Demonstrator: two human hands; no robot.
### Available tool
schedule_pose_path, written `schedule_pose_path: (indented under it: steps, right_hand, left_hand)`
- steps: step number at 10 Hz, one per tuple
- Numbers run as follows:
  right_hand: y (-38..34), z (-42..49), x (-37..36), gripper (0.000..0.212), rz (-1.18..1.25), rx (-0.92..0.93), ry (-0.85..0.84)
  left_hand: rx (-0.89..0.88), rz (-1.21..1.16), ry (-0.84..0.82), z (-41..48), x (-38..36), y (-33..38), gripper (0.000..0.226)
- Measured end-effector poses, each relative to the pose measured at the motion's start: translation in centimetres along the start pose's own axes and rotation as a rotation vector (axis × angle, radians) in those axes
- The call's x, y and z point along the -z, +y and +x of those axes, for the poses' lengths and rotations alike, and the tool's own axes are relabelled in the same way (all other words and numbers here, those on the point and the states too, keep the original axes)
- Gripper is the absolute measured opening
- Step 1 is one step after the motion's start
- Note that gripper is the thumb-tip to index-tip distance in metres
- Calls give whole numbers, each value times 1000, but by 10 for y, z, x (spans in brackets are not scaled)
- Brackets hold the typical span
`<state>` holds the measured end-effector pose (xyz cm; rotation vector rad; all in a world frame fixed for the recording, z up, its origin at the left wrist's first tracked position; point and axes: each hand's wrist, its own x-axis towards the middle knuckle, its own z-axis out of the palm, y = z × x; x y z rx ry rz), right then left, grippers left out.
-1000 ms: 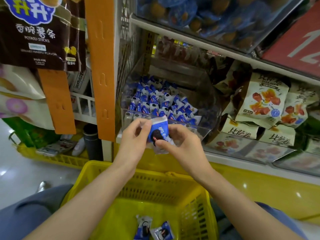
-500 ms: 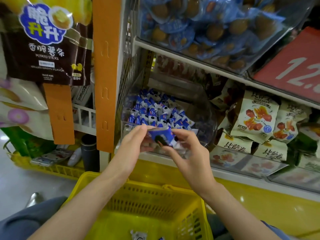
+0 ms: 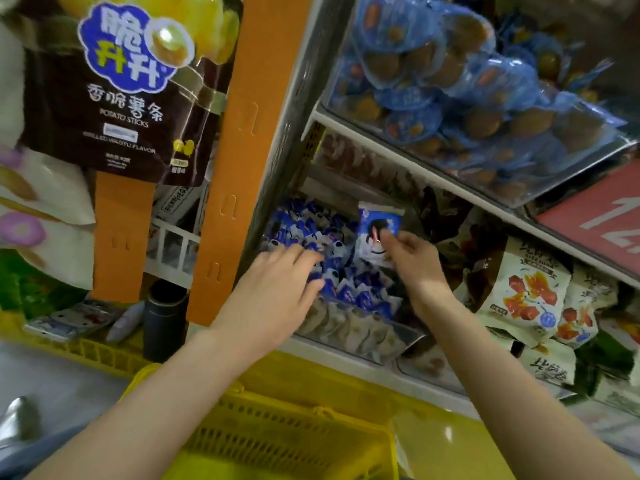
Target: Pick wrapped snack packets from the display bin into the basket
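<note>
A clear display bin (image 3: pixel 398 336) on the lower shelf holds a heap of small blue-and-white wrapped snack packets (image 3: pixel 343 282). My right hand (image 3: pixel 414 259) pinches one blue-and-white packet (image 3: pixel 377 230) by its lower edge and holds it upright above the heap. My left hand (image 3: pixel 277 292) reaches into the bin with fingers stretched over the packets; I cannot tell whether they touch. The yellow basket (image 3: pixel 277 441) sits below my forearms at the bottom of the view, and its floor is out of sight.
An orange shelf upright (image 3: pixel 242 161) stands just left of the bin. A shelf above carries a clear bin of blue-wrapped round snacks (image 3: pixel 467 84). Cream snack bags (image 3: pixel 533 292) lie to the right. A dark potato-stick bag (image 3: pixel 117 88) hangs at upper left.
Both hands held one packet above the basket before. Now my right hand alone holds it, raised over the bin, and my left hand has let go and reached into the heap. The view tilted upward.
</note>
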<state>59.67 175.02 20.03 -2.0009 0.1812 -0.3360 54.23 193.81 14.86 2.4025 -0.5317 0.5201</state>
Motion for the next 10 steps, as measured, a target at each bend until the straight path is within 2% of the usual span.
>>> schedule_pose_path:
  steps: [1,2,3,4,5,8,10]
  right_hand:
    - [2,50,-13,28,-70,-73,105]
    - [11,84,-23,36,-229,-50,160]
    - [24,106,-26,36,-526,34,192]
    - [38,118,-32,37,-714,-18,173]
    - [50,124,-41,38,-708,-75,120]
    - [58,132,-42,29,-675,-163,4]
    - [46,113,-31,27,-590,-70,-20]
  left_hand:
    - [-76,118,-48,2,-7,-9,39]
    - [-133,192,-47,1,-8,-16,49]
    - [-167,202,-73,0,-9,-19,53]
    - [-202,210,-70,1,-8,-22,44]
    - [-239,224,-17,3,-11,-25,38]
    - [-276,298,23,4,-14,-25,37]
    - [-253,310,17,0,-11,-20,33]
